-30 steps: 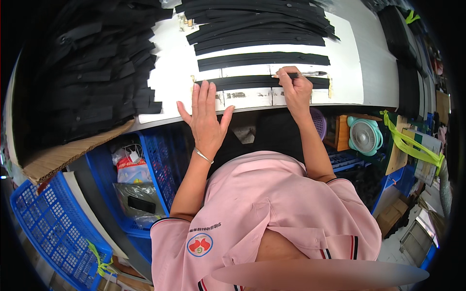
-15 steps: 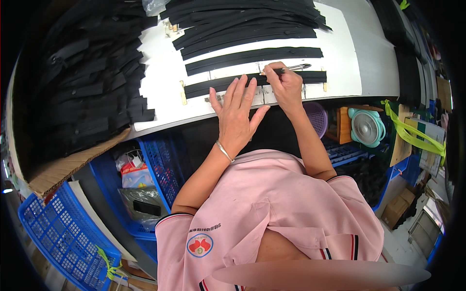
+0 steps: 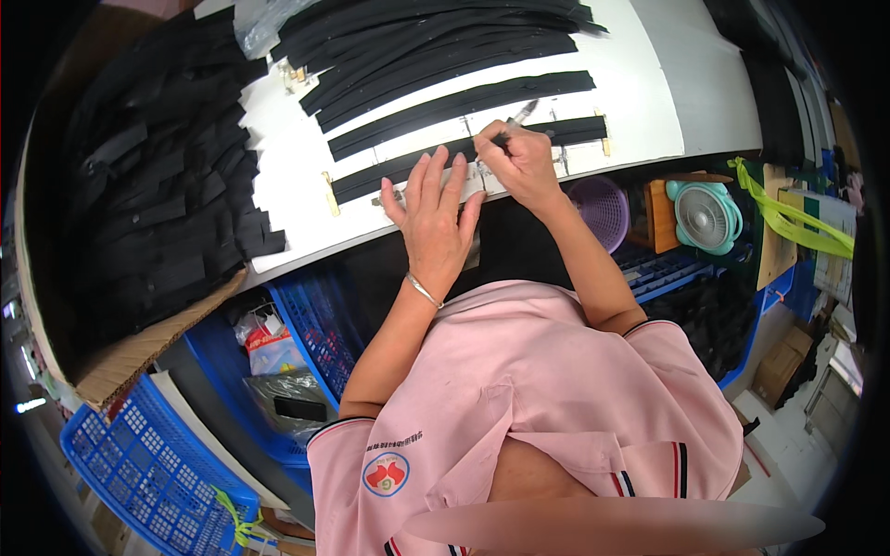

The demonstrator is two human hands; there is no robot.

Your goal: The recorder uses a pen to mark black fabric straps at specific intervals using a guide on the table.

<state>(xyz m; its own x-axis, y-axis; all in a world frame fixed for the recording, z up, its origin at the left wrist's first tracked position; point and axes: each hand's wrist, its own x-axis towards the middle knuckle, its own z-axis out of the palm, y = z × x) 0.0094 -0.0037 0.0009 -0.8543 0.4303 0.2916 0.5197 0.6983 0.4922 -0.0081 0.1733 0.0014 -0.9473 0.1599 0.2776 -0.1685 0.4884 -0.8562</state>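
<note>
- A heap of black strips (image 3: 153, 176) lay far to the left of the nearest black strip (image 3: 399, 171) on the white tabletop (image 3: 649, 83).
- The left hand (image 3: 434, 218) lay open, fingers spread flat, pressing on that nearest strip at the tabletop's front edge.
- The right hand (image 3: 519, 162) was clenched around a pen (image 3: 519, 116), just right of the left hand, its tip on the same strip.
- More black strips (image 3: 445, 46) lay in rows beyond the nearest strip.
- A purple basket (image 3: 601, 208) and a teal fan (image 3: 706, 215) sat below the tabletop, right of the nearest strip.
</note>
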